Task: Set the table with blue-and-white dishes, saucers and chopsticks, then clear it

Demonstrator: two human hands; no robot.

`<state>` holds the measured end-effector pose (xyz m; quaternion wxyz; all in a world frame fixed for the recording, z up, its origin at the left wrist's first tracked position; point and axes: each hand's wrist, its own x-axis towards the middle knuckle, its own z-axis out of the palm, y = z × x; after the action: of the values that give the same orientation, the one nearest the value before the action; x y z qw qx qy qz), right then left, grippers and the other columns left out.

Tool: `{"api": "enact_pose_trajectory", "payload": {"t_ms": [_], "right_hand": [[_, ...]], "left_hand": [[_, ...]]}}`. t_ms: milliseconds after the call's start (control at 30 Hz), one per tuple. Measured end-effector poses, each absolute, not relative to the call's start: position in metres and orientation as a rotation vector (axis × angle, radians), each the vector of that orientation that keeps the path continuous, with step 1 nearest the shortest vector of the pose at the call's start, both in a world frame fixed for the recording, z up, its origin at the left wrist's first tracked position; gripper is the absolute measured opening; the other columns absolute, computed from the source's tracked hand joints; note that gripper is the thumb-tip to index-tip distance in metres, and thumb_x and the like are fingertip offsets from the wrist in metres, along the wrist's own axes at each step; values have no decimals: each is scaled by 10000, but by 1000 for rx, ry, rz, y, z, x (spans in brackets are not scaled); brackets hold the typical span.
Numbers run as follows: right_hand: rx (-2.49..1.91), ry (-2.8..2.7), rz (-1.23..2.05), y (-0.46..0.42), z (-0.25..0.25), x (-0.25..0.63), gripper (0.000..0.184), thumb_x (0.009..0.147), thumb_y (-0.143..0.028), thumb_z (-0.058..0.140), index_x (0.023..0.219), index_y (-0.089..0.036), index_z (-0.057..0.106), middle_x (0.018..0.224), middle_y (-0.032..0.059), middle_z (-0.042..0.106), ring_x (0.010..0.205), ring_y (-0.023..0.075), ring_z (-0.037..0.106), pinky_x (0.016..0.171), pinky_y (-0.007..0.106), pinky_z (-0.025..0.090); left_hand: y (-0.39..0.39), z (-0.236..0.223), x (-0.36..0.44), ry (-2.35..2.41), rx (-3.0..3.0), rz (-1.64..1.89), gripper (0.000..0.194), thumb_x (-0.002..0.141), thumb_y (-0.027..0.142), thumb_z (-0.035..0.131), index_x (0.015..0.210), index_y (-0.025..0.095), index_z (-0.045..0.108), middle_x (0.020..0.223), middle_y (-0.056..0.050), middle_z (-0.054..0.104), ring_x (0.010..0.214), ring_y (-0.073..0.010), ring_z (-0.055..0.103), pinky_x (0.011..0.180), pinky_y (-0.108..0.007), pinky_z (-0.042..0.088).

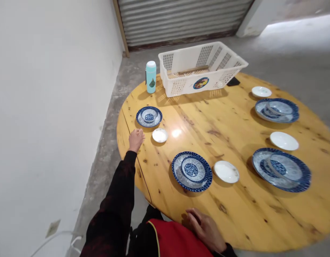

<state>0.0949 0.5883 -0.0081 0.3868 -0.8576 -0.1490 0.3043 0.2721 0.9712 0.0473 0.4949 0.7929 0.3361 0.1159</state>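
Rd wood tbl (221, 117). Wht plastic basket (186, 84), far side. Blue-wht plate (177, 171) w/ bowl (191, 169), nearest R hand (205, 228): fingers loosely bent, released, by tbl edge. Second plate (139, 119), same pattern, just by L hand (136, 139): half-curled, released. Teal bottle (151, 76), dk leaf-like logo (152, 83), by basket. Wht saucer (160, 135) nr L hand. Oval pic sticker (201, 83) on basket, any lettering unreadable from here.

Bowls (193, 169) on plates (178, 175) (basket (179, 87) behind)
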Motion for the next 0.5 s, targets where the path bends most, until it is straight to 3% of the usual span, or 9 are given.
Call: {"api": "enact_pose_trajectory", "payload": {"t_ms": [300, 500], "right_hand": [[-2240, -106, 709, 600, -8, 89, 542, 901, -687, 333, 949, -288, 698, 930, 82, 800, 839, 288, 766, 736, 375, 604], [-2252, -58, 795, 616, 10, 102, 525, 935, -581, 296, 954, -233, 689, 919, 95, 790, 853, 262, 749, 758, 362, 570]], "left_hand": [[1012, 23, 374, 795, 1998, 137, 380, 982, 359, 483, 709, 119, 595, 677, -106, 711, 614, -177, 708, 699, -296, 549], [1012, 14, 409, 830, 1956, 67, 349, 997, 268, 427, 736, 72, 550, 668, -116, 696, 749, -206, 739, 742, -349, 592]]}}
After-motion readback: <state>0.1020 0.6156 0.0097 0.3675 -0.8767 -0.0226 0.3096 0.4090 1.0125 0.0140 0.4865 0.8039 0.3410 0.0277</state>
